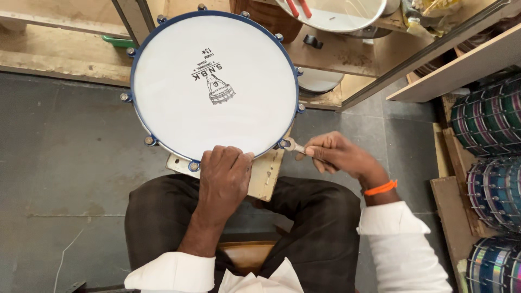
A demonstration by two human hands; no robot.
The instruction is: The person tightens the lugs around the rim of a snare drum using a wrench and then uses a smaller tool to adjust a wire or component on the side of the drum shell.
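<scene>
A round drum (179,103) with a white head and a blue rim studded with metal tension bolts lies flat in front of me on a pale wooden board (267,173). My left hand (223,176) presses down on the drum's near edge, fingers curled over the rim. A small metal spanner (294,145) is gripped in my right hand (332,153), its jaw set on a bolt at the drum's lower right rim. An orange band circles my right wrist.
I sit on a low wooden stool (247,254) over a grey tiled floor (59,163). Shiny striped drum shells (491,163) are stacked at the right by a wooden shelf (461,68). Another white drum head (336,13) and wooden framing lie beyond.
</scene>
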